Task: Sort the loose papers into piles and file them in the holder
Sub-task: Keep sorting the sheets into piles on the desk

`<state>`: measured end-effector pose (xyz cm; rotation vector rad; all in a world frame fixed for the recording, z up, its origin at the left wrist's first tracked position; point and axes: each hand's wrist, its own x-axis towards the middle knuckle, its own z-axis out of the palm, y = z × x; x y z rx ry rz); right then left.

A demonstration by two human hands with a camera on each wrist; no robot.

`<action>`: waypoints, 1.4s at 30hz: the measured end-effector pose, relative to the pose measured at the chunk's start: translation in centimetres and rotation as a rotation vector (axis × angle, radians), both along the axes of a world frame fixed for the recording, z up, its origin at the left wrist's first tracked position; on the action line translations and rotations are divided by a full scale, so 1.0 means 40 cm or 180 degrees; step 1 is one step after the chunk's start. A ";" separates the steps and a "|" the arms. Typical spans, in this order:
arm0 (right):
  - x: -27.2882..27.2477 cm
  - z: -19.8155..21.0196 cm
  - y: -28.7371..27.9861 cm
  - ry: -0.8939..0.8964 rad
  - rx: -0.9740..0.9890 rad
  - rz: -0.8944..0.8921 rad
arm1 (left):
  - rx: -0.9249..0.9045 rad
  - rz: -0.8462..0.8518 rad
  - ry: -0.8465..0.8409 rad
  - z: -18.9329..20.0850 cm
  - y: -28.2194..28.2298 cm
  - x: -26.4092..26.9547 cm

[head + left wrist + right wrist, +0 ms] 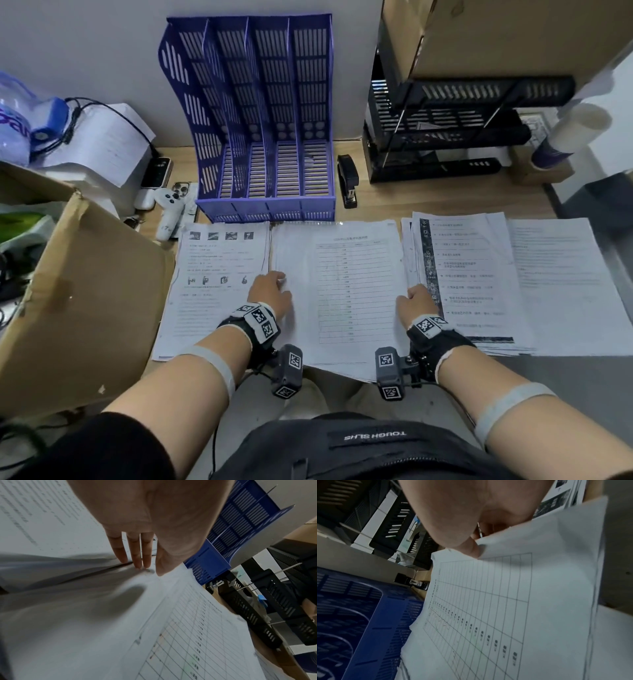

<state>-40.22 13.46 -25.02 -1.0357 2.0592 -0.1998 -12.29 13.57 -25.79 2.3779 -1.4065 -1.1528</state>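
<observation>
A blue slotted file holder stands upright at the back of the desk, its slots without papers. In front of it lie piles of paper side by side: a picture-sheet pile, a table-sheet pile, a dark-strip pile and a plain text pile. My left hand holds the table-sheet pile at its left edge, thumb on top, fingertips at the edge. My right hand pinches its right edge; the thumb presses the table sheet and the edge curls up over the hidden fingers.
A black stapler lies right of the holder, and black stacked trays stand beyond it. A cardboard box crowds the left side. Phones, a white controller and loose sheets sit at the back left.
</observation>
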 end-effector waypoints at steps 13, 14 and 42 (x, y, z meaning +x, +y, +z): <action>-0.019 0.007 -0.007 -0.0163 0.0106 0.0157 | 0.0240 -0.0246 -0.0572 0.005 -0.008 -0.018; -0.031 0.006 -0.011 -0.0065 0.0071 0.0019 | 0.0237 -0.0129 -0.0617 0.006 -0.008 -0.017; -0.059 0.033 -0.079 0.0296 -0.0021 0.0226 | -0.0607 0.0889 0.0011 0.155 -0.011 0.114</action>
